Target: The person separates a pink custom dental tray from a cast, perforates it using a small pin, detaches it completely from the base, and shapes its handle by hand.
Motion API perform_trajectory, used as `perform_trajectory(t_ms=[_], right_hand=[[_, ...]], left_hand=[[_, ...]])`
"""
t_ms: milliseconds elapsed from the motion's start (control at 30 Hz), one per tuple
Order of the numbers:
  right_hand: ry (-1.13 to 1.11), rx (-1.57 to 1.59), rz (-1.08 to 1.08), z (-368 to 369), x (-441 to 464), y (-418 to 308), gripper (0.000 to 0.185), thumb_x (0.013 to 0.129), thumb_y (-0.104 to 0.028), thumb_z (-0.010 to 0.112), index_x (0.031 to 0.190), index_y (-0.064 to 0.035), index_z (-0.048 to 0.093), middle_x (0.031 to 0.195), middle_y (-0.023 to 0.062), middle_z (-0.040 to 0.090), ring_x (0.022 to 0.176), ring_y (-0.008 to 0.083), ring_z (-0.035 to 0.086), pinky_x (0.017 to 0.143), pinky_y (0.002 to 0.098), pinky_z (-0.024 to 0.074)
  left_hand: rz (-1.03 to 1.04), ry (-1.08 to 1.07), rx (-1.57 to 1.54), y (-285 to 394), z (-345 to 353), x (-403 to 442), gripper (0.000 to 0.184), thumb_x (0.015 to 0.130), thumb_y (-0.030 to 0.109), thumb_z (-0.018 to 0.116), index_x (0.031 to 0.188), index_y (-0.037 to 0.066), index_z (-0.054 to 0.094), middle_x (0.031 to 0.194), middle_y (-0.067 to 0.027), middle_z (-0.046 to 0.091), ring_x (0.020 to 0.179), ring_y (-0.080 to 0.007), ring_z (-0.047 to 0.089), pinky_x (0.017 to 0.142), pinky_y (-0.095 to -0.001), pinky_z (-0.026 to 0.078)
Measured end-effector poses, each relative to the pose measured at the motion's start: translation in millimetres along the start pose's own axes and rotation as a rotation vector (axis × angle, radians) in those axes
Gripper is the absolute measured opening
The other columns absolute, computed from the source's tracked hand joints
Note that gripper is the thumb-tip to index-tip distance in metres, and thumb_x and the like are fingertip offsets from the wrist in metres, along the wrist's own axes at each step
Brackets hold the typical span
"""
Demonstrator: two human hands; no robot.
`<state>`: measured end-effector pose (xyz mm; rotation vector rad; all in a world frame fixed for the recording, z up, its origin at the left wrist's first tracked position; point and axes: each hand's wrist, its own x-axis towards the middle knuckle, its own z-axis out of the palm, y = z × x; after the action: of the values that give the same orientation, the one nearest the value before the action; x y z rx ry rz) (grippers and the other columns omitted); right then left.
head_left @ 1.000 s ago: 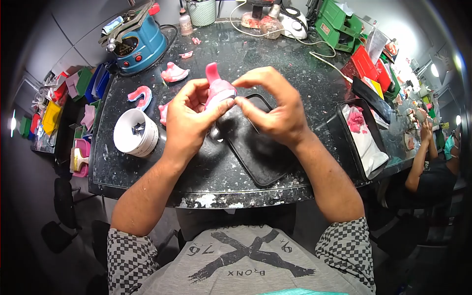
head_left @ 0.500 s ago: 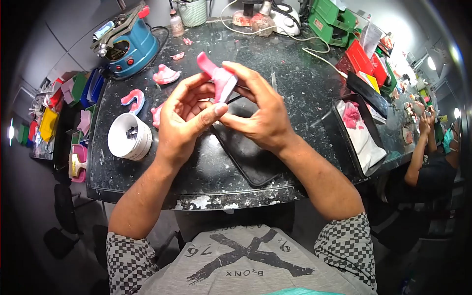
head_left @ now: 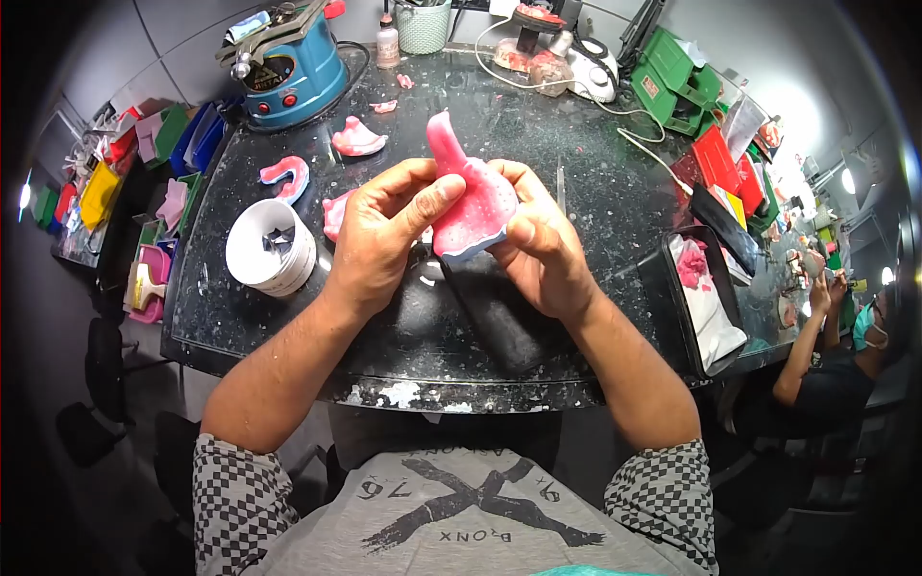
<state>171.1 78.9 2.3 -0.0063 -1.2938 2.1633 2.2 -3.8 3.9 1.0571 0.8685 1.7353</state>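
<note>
Above the bench, both hands hold a pink dental impression tray (head_left: pixel 480 206) with an upright handle and a bluish lower edge. My left hand (head_left: pixel 379 235) is closed on its left side, thumb near the base of the handle. On the right side my right hand (head_left: pixel 549 252) grips it, thumb on the near edge and fingers behind. A pink U-shaped piece with a pale blue rim (head_left: pixel 301 178) lies to the left. Farther back is a pink and white piece (head_left: pixel 357 139). Another pink piece (head_left: pixel 333 215) is partly hidden by my left hand. Below the hands lies a flat black object (head_left: pixel 509 326).
A white tub (head_left: pixel 283 278) with metal scraps stands left. Behind it is a blue machine (head_left: pixel 307 82). A thin tool (head_left: pixel 561 187) lies beyond my right hand. At right are a black tray (head_left: pixel 672 312) with white paper, green bins (head_left: pixel 663 82) and another person (head_left: pixel 836 355).
The tray has been turned so that its broad pink face shows, where before it was seen edge-on. Both hands have shifted slightly right and down in view; the camera view has moved too.
</note>
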Motion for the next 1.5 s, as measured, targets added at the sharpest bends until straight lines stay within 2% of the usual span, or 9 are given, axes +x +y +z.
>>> perform_trajectory(t_ms=[167, 233, 300, 367, 433, 867, 1267, 1433, 1500], right_hand=[[0.067, -0.243, 0.024, 0.0, 4.7, -4.9, 0.053, 0.096, -0.019, 0.066, 0.136, -0.0024, 0.034, 0.118, 0.0139, 0.063, 0.113, 0.0166, 0.059, 0.104, 0.0323, 0.0425], [0.219, -0.412, -0.140, -3.2, 6.5, -0.7, 0.049, 0.095, -0.016, 0.067, 0.134, -0.0025, 0.040, 0.114, 0.0132, 0.065, 0.106, 0.0167, 0.062, 0.099, 0.0320, 0.0472], [0.243, -0.940, -0.384, -14.4, 9.5, -0.4, 0.044, 0.092, -0.019, 0.072, 0.127, -0.0035, 0.049, 0.110, 0.0110, 0.065, 0.105, 0.0169, 0.062, 0.096, 0.0323, 0.0488], [0.306, -0.965, -0.472, -12.8, 9.9, -4.0, 0.036, 0.087, -0.020, 0.076, 0.116, -0.0051, 0.062, 0.106, 0.0092, 0.066, 0.102, 0.0205, 0.064, 0.092, 0.0335, 0.0498], [0.138, -1.412, -0.720, -12.8, 8.0, -11.2, 0.030, 0.082, -0.017, 0.077, 0.109, -0.0072, 0.070, 0.105, 0.0089, 0.066, 0.097, 0.0234, 0.064, 0.087, 0.0343, 0.0500], [0.184, -1.364, -0.708, -12.5, 6.1, -3.1, 0.019, 0.083, -0.012, 0.073, 0.101, -0.0087, 0.076, 0.096, 0.0078, 0.068, 0.087, 0.0231, 0.064, 0.078, 0.0338, 0.0511], [0.123, -1.204, -0.768, -10.4, 4.9, -10.8, 0.015, 0.087, -0.009, 0.067, 0.098, -0.0058, 0.076, 0.089, 0.0088, 0.071, 0.083, 0.0223, 0.066, 0.076, 0.0334, 0.0523], [0.111, -1.204, -0.742, -5.0, 3.0, -10.6, 0.015, 0.086, -0.008, 0.068, 0.098, -0.0051, 0.076, 0.090, 0.0094, 0.071, 0.083, 0.0218, 0.067, 0.075, 0.0329, 0.0529], [0.104, -1.216, -0.734, -3.5, 1.8, -11.6, 0.015, 0.085, -0.007, 0.068, 0.098, -0.0048, 0.076, 0.090, 0.0097, 0.071, 0.083, 0.0220, 0.067, 0.075, 0.0330, 0.0530]], left_hand=[[0.009, 0.057, -0.088, -0.9, 2.4, 2.5, 0.025, 0.098, 0.014, 0.065, 0.116, -0.003, 0.063, 0.108, -0.0076, 0.069, 0.100, -0.0103, 0.065, 0.092, -0.0262, 0.051], [0.002, 0.096, -0.073, -4.5, -1.6, 5.8, 0.035, 0.100, 0.019, 0.060, 0.126, -0.003, 0.055, 0.121, -0.0188, 0.065, 0.112, -0.0219, 0.065, 0.102, -0.0373, 0.051], [0.010, 0.113, -0.097, -3.4, 4.7, 4.2, 0.035, 0.101, 0.021, 0.058, 0.127, -0.002, 0.054, 0.120, -0.0197, 0.065, 0.109, -0.0228, 0.067, 0.096, -0.0404, 0.056], [-0.089, 0.097, -0.165, 7.8, 10.6, 1.2, 0.028, 0.101, 0.021, 0.057, 0.120, 0.000, 0.054, 0.117, -0.0187, 0.066, 0.107, -0.0231, 0.067, 0.093, -0.0413, 0.057], [-0.198, 0.088, -0.238, 5.9, 9.5, -4.1, 0.021, 0.102, 0.021, 0.056, 0.112, 0.002, 0.054, 0.113, -0.0176, 0.066, 0.105, -0.0233, 0.068, 0.091, -0.0423, 0.059], [-0.279, -0.020, -0.442, -1.3, 8.3, -3.6, 0.045, 0.106, 0.036, 0.039, 0.126, -0.001, 0.055, 0.117, -0.0141, 0.065, 0.107, -0.0255, 0.068, 0.092, -0.0468, 0.059], [-0.476, -0.122, -0.552, 2.8, 2.7, -3.4, 0.044, 0.097, 0.032, 0.055, 0.119, -0.006, 0.057, 0.094, -0.0208, 0.070, 0.074, -0.0305, 0.071, 0.064, -0.0331, 0.064], [-0.518, -0.031, -0.442, 10.9, 14.4, -5.7, 0.038, 0.099, 0.033, 0.049, 0.120, 0.001, 0.055, 0.092, -0.0174, 0.066, 0.061, -0.0242, 0.066, 0.047, -0.0238, 0.054], [-0.495, -0.097, -0.497, 6.8, 7.0, -5.3, 0.041, 0.098, 0.032, 0.052, 0.120, -0.003, 0.056, 0.093, -0.0187, 0.067, 0.066, -0.0264, 0.068, 0.052, -0.0272, 0.058]])
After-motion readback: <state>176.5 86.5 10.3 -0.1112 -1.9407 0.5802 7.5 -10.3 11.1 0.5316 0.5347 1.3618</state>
